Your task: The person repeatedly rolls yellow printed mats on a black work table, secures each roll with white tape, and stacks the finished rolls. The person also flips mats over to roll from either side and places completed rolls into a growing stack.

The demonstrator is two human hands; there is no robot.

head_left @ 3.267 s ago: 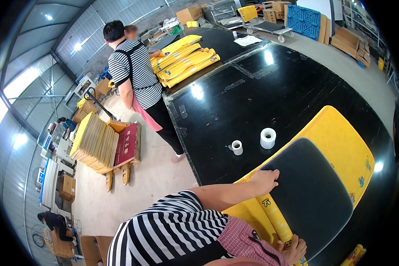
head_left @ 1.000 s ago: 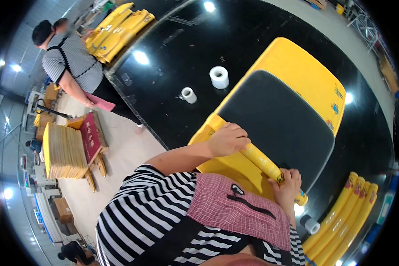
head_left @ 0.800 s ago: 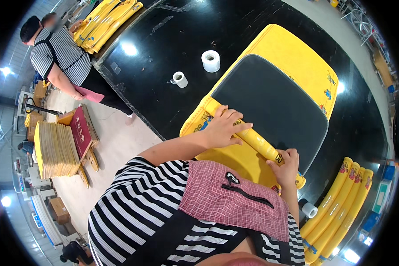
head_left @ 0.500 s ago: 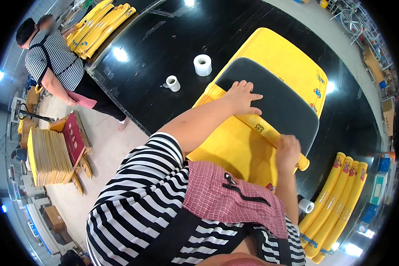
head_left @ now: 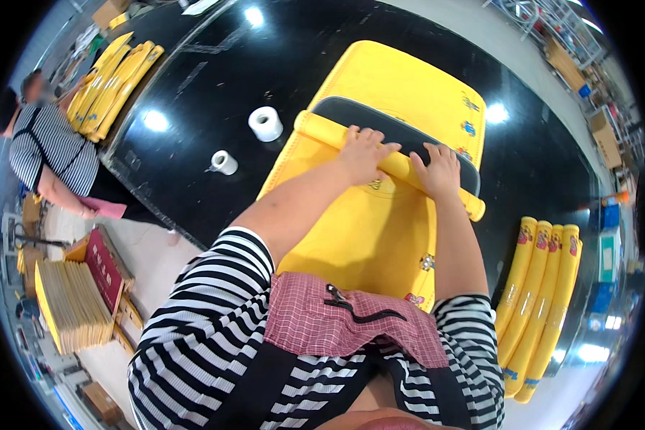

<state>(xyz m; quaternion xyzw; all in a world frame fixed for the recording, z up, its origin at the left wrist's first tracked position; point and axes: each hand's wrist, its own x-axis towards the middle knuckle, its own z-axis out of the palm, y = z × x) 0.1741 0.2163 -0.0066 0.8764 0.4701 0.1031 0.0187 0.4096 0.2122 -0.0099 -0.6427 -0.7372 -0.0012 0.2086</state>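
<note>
A yellow mat with small coloured cartoon prints lies flat on the black table in front of me. On it is a second mat, partly wound into a narrow yellow roll; its dark grey backing faces up as a strip beyond the roll. My left hand lies over the middle of the roll, fingers spread. Toward the roll's right end rests my right hand, thumb apart and fingers stretched across it. Both palms are hidden from view.
Two white rolls of tape or film stand left of the mat. Several finished yellow rolls lie at the right, and more yellow rolls at the far left. Beside the table are a person in stripes and a stack of flat sheets.
The yellow roll has moved away from me, so less dark backing shows. My right hand has gone from gripping the roll's right end to lying spread on top of it.
</note>
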